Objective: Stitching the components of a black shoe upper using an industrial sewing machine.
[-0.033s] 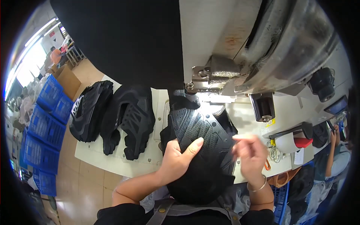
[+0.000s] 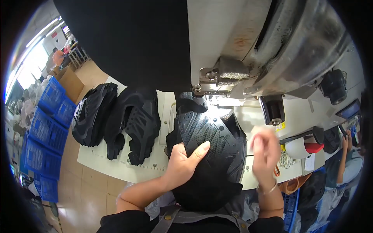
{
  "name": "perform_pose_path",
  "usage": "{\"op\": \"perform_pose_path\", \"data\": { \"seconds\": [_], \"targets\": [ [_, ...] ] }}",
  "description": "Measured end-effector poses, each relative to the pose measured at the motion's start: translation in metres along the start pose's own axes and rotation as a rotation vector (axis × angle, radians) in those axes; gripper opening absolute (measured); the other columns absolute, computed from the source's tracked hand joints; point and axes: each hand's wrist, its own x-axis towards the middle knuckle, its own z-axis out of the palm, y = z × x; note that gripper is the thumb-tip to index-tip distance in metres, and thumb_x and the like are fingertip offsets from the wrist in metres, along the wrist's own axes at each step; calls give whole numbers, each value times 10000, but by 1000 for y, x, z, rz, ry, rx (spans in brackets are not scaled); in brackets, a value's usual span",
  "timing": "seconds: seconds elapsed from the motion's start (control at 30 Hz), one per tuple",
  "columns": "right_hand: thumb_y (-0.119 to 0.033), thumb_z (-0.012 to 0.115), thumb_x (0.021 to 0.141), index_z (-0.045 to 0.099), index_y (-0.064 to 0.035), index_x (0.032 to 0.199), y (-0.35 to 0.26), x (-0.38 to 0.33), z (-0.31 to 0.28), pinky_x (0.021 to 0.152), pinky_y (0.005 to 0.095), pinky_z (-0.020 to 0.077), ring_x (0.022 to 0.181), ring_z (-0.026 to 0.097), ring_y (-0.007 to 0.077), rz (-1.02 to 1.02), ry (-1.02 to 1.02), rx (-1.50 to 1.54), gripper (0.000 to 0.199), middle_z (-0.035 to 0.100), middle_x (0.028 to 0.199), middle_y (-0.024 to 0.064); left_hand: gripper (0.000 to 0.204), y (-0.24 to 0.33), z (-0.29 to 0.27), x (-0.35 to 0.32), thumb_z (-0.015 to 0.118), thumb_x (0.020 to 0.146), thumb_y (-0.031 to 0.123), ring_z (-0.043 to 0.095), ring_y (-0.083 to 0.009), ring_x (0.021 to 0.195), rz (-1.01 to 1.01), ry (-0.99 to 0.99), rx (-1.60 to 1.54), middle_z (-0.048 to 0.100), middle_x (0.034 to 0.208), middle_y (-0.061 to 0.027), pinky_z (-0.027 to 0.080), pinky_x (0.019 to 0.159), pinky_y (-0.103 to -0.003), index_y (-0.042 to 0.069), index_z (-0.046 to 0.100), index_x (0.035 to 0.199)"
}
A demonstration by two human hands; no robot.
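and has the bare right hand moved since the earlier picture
Yes, rightward and up in the picture: the bare right hand is now closer to the fixed, shiny black cylinder above it.

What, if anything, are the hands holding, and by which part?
The left hand holds the black shoe upper by its left edge, thumb on top. The right hand is blurred; nothing shows in it.

The person wears a black top [image 2: 202, 229] whose plain black sleeves [image 2: 124, 223] end near the elbows. Over it run a grey fabric band [image 2: 206, 219] and grey straps [image 2: 160, 226] with round, brass-coloured studs [image 2: 168, 217]. A thin, pale bangle [image 2: 268, 190] circles the wrist of the right hand [image 2: 265, 155].
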Motion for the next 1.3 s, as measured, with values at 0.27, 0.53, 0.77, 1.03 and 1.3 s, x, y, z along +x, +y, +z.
{"op": "perform_pose_path", "data": {
  "seconds": [0.27, 0.53, 0.77, 1.03, 1.3],
  "targets": [
    [-68, 620, 778, 469, 27, 1134, 107, 78, -5, 836, 244, 411, 1015, 494, 156, 546, -611, 241, 398, 510, 1125, 116, 226, -5, 15, 7, 537, 864, 128, 386, -5, 527, 25, 74, -14, 498, 609, 74, 316, 452, -196, 12, 562, 671],
    [-165, 577, 819, 565, 23, 1005, 10, 57, -38, 734, 223, 421, 773, 525, 83, 433, -202, 173, 264, 598, 884, 29, 169, -6, -10, 4, 556, 851, 137, 450, -20, 598, -41, -30, 54, 555, 687, 43, 382, 533, -194, -10, 584, 774],
    [-201, 592, 815, 549, 39, 1058, 9, 68, -55, 705, 228, 449, 755, 565, 97, 670, -274, 407, 344, 611, 886, 52, 210, 10, -11, 7, 557, 847, 138, 542, -77, 742, -99, -70, -79, 611, 853, -33, 450, 680, -226, -36, 577, 964],
    [-187, 579, 839, 574, 9, 940, -11, 27, -34, 645, 202, 435, 712, 520, 54, 632, -175, 335, 221, 592, 821, 5, 206, 13, -17, 5, 559, 848, 151, 532, -76, 743, -103, -64, -67, 602, 848, -25, 446, 683, -227, -30, 575, 946],
    [-143, 563, 853, 568, 21, 960, -24, -13, -7, 653, 189, 413, 720, 496, 44, 546, 10, 403, 196, 587, 829, -5, 232, 15, -23, -17, 603, 827, 173, 545, -84, 721, -71, 66, 67, 615, 815, -44, 452, 655, -221, -47, 595, 899]
  ]
}}
